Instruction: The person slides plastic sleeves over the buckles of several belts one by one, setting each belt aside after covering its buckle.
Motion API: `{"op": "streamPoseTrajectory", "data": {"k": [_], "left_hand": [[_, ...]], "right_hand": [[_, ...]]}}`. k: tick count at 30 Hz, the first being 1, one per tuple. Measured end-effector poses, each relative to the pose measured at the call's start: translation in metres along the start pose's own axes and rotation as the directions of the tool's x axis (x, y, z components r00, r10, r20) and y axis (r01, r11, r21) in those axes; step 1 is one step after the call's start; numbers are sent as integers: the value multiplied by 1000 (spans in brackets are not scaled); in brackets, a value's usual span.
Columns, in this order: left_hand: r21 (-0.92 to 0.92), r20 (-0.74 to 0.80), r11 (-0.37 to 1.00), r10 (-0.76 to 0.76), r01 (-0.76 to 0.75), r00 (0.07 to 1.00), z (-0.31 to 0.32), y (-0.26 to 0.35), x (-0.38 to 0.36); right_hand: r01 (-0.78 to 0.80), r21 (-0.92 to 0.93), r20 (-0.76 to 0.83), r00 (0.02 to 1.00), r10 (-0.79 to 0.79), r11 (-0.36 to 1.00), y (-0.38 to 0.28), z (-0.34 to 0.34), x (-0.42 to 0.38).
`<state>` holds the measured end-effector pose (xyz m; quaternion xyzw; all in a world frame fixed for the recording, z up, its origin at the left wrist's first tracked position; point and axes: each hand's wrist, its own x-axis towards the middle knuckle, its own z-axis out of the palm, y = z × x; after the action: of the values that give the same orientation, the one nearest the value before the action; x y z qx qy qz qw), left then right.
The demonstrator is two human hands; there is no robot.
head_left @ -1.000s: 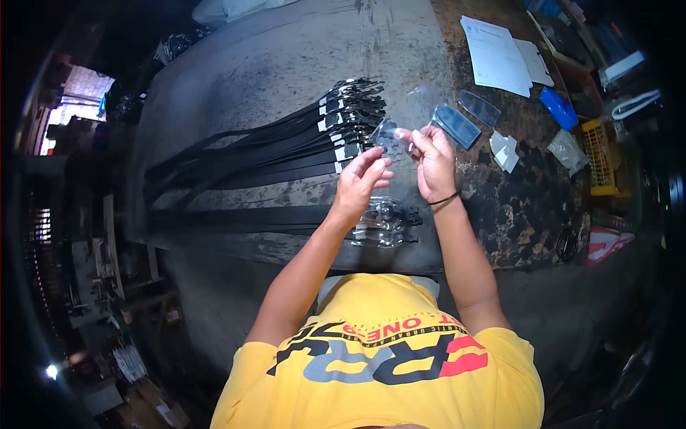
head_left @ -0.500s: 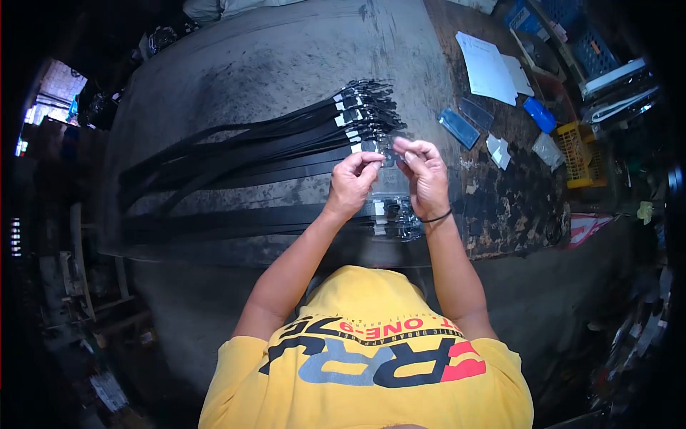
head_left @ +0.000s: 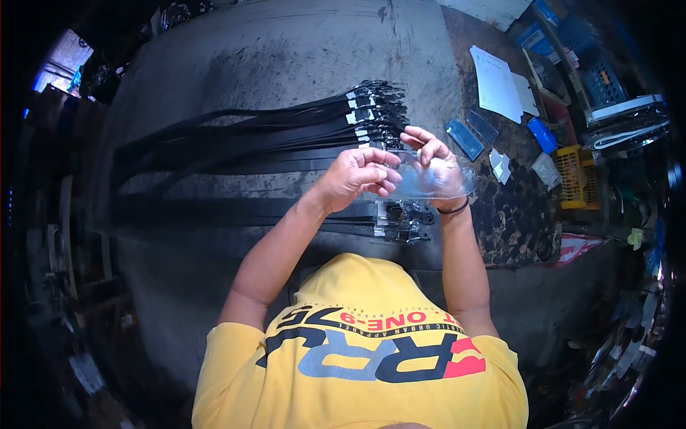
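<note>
Film of clear plastic [head_left: 409,180] hung near the long black strap bundle [head_left: 314,120], seemingly pinched by the right hand [head_left: 444,173], though whether the curled left hand [head_left: 350,179] gripped too was unclear, and a loose pinch risked dropping it.

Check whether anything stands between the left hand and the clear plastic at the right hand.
Nothing visible does: the left hand is right beside the clear plastic at the right hand, though I can't tell whether they touch. The black straps lie on the table, not between them.
</note>
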<state>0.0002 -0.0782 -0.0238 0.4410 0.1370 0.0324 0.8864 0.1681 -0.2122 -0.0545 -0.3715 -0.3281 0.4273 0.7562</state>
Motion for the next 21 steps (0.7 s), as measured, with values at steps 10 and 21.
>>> {"op": "streamPoseTrajectory", "data": {"k": [10, 21], "left_hand": [[192, -155, 978, 114, -83, 981, 12, -8, -12], [274, -323, 959, 157, -67, 933, 4, -12, -34]], "right_hand": [[20, -125, 94, 996, -8, 992, -9, 18, 7], [-162, -408, -114, 985, 126, 899, -37, 18, -2]]}}
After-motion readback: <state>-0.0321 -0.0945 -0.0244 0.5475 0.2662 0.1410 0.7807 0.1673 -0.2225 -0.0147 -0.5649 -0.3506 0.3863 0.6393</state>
